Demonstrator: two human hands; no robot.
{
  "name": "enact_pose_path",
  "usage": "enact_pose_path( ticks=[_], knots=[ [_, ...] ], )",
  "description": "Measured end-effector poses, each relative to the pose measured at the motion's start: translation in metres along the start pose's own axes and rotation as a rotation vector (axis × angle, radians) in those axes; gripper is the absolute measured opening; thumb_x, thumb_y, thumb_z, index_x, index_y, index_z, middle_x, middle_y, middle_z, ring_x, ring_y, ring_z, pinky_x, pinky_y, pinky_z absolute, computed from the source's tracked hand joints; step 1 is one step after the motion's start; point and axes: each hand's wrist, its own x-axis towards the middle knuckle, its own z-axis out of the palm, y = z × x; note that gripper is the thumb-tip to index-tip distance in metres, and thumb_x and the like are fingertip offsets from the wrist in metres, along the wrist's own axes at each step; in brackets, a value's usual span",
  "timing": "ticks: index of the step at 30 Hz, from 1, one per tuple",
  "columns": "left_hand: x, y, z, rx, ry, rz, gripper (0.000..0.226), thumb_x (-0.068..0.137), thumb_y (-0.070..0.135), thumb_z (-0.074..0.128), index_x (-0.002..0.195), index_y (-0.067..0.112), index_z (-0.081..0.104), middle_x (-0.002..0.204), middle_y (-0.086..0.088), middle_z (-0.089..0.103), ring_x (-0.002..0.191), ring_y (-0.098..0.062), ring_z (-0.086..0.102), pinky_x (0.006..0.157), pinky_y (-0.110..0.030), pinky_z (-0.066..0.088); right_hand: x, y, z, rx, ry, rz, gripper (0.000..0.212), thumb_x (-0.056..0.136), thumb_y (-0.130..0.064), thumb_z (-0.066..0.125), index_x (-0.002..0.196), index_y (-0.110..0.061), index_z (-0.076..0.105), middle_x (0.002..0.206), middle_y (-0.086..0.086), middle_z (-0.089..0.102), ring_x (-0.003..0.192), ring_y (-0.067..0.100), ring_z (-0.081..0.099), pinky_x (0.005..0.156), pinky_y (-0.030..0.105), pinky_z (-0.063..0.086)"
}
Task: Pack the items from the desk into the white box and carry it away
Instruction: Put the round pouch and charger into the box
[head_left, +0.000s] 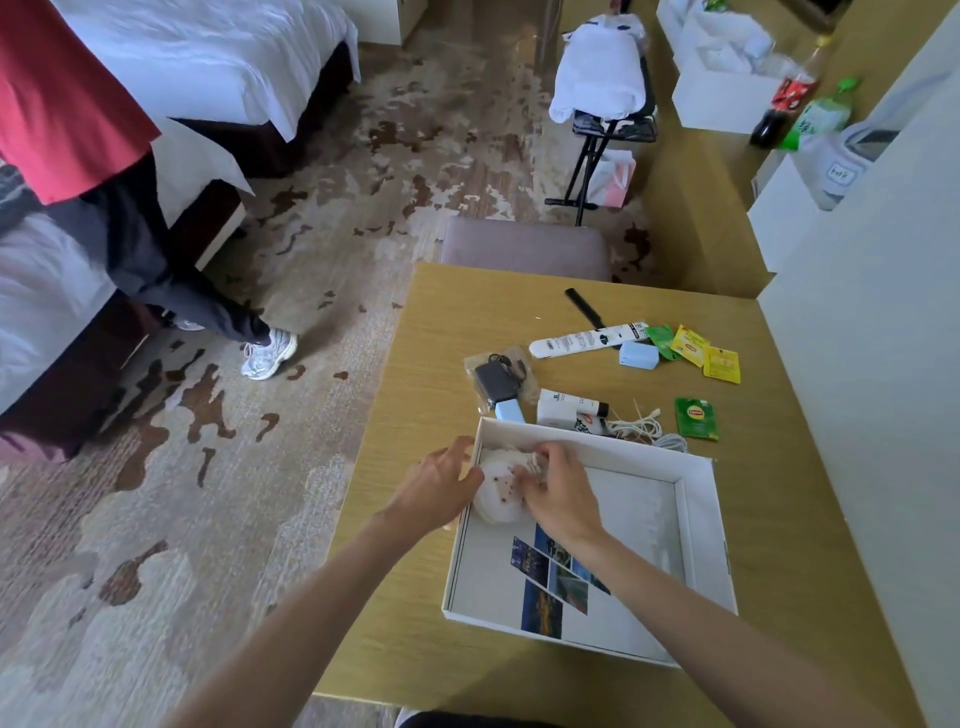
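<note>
Holds the left hand (441, 488) spread wide over the left wall of the white box (613, 447), fingertips touching a white speckled bundle (496, 501) in its far left corner. Pinches the bundle's top with the right hand (558, 486), fingers curled in close. Has the box sitting open and shallow on the desk (441, 649), a photo-printed sheet (550, 587) flat inside; just beyond its far wall, a black pouch (498, 376), white tube (569, 408), cord (641, 427) and green tea sachet (696, 418).

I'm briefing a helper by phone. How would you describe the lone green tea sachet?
On the wooden desk, look just past the far right corner of the white box. The green tea sachet lies alone beside a white cord; the other green one sits farther back among yellow sachets.
</note>
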Motion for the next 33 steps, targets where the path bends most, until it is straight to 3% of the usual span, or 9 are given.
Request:
enact_pose_path(
  ticks=[3, 7, 9, 13, 18, 22, 27, 31, 33],
  knots=[
    [0.001, 0.001, -0.004, 0.018, -0.053, -0.049, 0.039, 0.096, 0.03, 0.04, 0.132, 0.014, 0.043, 0.121, -0.013, 0.064, 0.081, -0.025, 0.071, 0.067, -0.032, 0.057, -0.01, -0.003, -0.002, -0.19, 0.059, -0.193, 0.066, 0.07, -0.072, 0.059, 0.115, -0.028, 0.043, 0.115, -0.005, 0.045, 0.101, 0.014, 0.044, 0.068, 0.033, 0.05],
    [-0.003, 0.002, -0.004, -0.007, -0.075, -0.157, 0.038, 0.097, 0.038, 0.037, 0.127, 0.015, 0.043, 0.064, -0.01, 0.058, 0.047, -0.017, 0.064, 0.039, -0.019, 0.047, -0.011, 0.002, 0.0, -0.496, 0.016, -0.407, 0.07, 0.068, -0.067, 0.065, 0.123, -0.026, 0.05, 0.122, 0.002, 0.047, 0.106, 0.024, 0.05, 0.069, 0.039, 0.055],
    [-0.005, 0.006, -0.01, 0.101, -0.12, -0.126, 0.033, 0.097, 0.035, 0.039, 0.121, 0.012, 0.045, 0.071, -0.012, 0.06, 0.053, -0.018, 0.066, 0.043, -0.021, 0.05, -0.004, 0.004, -0.003, -0.548, 0.025, -0.428, 0.065, 0.074, -0.062, 0.064, 0.124, -0.022, 0.054, 0.118, 0.004, 0.053, 0.107, 0.027, 0.053, 0.072, 0.041, 0.054],
    [-0.005, 0.01, -0.011, 0.527, -0.21, -0.013, 0.022, 0.096, 0.017, 0.047, 0.114, 0.005, 0.048, 0.12, -0.019, 0.049, 0.087, -0.026, 0.058, 0.074, -0.033, 0.054, 0.002, 0.006, -0.009, -0.71, 0.022, -0.525, 0.07, 0.078, -0.067, 0.054, 0.127, -0.017, 0.057, 0.109, 0.007, 0.061, 0.097, 0.027, 0.061, 0.065, 0.039, 0.051],
    [0.0, 0.018, -0.008, 0.15, -0.116, -0.181, 0.025, 0.098, 0.026, 0.035, 0.108, 0.007, 0.047, 0.066, -0.008, 0.058, 0.051, -0.02, 0.06, 0.044, -0.029, 0.048, 0.003, 0.003, -0.039, -0.644, 0.005, -0.625, 0.058, 0.089, -0.059, 0.044, 0.121, -0.014, 0.06, 0.108, 0.004, 0.06, 0.081, 0.022, 0.064, 0.06, 0.035, 0.053],
    [0.002, 0.016, -0.014, 0.244, -0.04, -0.071, 0.025, 0.096, 0.029, 0.04, 0.107, 0.009, 0.051, 0.087, -0.008, 0.065, 0.065, -0.02, 0.058, 0.062, -0.034, 0.053, 0.013, -0.002, -0.074, -0.435, 0.185, -0.73, 0.022, 0.093, -0.028, 0.054, 0.103, -0.014, 0.069, 0.098, -0.002, 0.067, 0.062, 0.012, 0.064, 0.045, 0.018, 0.045],
    [0.04, 0.013, -0.036, 0.194, 0.262, 0.165, 0.025, 0.097, 0.024, 0.041, 0.117, 0.019, 0.055, 0.097, 0.004, 0.071, 0.062, -0.012, 0.065, 0.043, -0.013, 0.04, 0.053, -0.002, -0.099, -0.214, 0.182, -0.475, 0.018, 0.087, -0.013, 0.063, 0.104, -0.015, 0.067, 0.091, -0.001, 0.066, 0.068, 0.014, 0.059, 0.053, 0.026, 0.046],
    [0.088, 0.018, -0.047, 0.189, 0.255, 0.276, 0.029, 0.098, 0.018, 0.043, 0.124, 0.023, 0.055, 0.114, 0.003, 0.068, 0.079, -0.019, 0.069, 0.062, -0.038, 0.058, 0.099, 0.011, -0.093, -0.173, -0.044, -0.242, 0.023, 0.09, -0.012, 0.058, 0.111, -0.019, 0.066, 0.108, -0.003, 0.068, 0.082, 0.011, 0.06, 0.067, 0.023, 0.045],
    [0.111, 0.016, -0.043, 0.262, 0.195, 0.337, 0.03, 0.097, 0.019, 0.045, 0.124, 0.026, 0.056, 0.121, 0.003, 0.065, 0.092, -0.023, 0.067, 0.07, -0.04, 0.057, 0.119, 0.017, -0.085, -0.252, -0.141, -0.182, 0.028, 0.09, -0.014, 0.06, 0.117, -0.021, 0.064, 0.115, -0.002, 0.066, 0.093, 0.012, 0.06, 0.069, 0.018, 0.04]
  ],
)
